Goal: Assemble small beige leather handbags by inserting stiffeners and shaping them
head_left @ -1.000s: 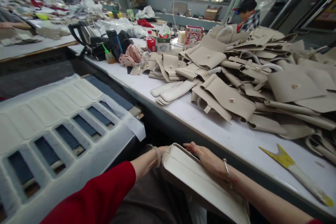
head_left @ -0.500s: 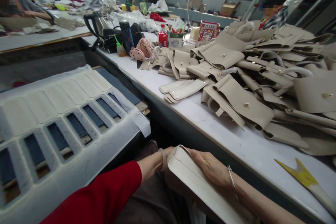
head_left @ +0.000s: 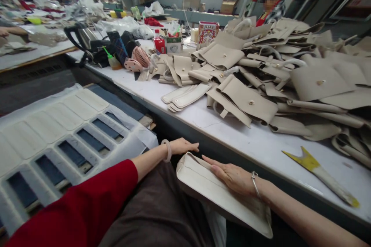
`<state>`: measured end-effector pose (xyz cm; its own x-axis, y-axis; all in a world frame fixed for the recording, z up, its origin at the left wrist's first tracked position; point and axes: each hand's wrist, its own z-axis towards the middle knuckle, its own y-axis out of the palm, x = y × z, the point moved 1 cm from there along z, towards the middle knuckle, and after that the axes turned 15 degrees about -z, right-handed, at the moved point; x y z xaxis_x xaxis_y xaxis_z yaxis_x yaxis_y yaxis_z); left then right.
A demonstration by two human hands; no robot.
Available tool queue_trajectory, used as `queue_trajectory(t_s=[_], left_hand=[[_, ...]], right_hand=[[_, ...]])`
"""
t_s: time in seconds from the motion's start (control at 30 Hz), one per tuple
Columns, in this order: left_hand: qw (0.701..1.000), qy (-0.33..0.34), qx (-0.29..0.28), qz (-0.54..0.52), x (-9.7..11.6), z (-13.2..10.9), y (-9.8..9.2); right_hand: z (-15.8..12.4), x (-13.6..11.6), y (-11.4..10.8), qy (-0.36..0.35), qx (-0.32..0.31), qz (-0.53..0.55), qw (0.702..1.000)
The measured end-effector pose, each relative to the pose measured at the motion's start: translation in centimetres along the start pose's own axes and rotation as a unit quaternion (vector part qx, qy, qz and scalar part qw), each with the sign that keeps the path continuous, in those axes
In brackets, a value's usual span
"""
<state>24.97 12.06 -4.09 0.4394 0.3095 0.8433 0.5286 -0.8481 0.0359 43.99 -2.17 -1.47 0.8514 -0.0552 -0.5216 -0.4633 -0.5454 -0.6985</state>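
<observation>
A cream handbag body (head_left: pixel 220 193), its long pale bottom panel with rounded corners facing up, rests over my lap in a slant. My right hand (head_left: pixel 232 175) lies along its far side with the fingers hidden behind the edge and the thumb on the near side, gripping it. Just beyond the bag's upper left corner is my left hand (head_left: pixel 185 146), apart from the bag, its fingers stretched to the right and nothing visible in them. A sheet of white panels (head_left: pixel 55 114) with cut-out slots lies to the left.
Beige bag pieces (head_left: pixel 249 102) are heaped on the white table (head_left: pixel 203 129). Several pale strips (head_left: pixel 187 96) lie before them. A yellow-tipped notched tool (head_left: pixel 321 173) is at right. Farther back stand a pink fan (head_left: pixel 139 58), red bottle (head_left: pixel 159 42) and kettle (head_left: pixel 82 38). A co-worker (head_left: pixel 269 5) is behind the heap.
My left hand has come off the bag's corner and moved up and away from it. My right hand stays on the bag. The view has swung to the right.
</observation>
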Motion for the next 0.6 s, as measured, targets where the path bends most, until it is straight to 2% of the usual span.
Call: queue_trajectory(t_s=[0.17,0.27,0.37,0.5,0.6], left_hand=[[0.988,-0.02,-0.103,0.109,3.1,-0.1,-0.1],[0.978,-0.029,-0.126,0.163,4.0,-0.2,0.5],[0.968,-0.016,-0.125,0.217,4.4,0.1,0.8],[0.95,0.025,-0.097,0.294,4.9,-0.4,1.3],[0.931,0.121,-0.047,0.342,5.3,-2.0,2.5]], right_hand=[[-3.9,3.9,0.1,0.026,-0.01,0.053,0.998],[-5.7,5.4,-0.1,0.03,-0.011,0.069,0.997],[-5.8,5.4,-0.1,0.051,0.006,0.075,0.996],[-4.2,3.9,-0.2,0.089,0.092,0.136,0.982],[-4.3,4.4,0.3,0.122,0.204,0.218,0.947]])
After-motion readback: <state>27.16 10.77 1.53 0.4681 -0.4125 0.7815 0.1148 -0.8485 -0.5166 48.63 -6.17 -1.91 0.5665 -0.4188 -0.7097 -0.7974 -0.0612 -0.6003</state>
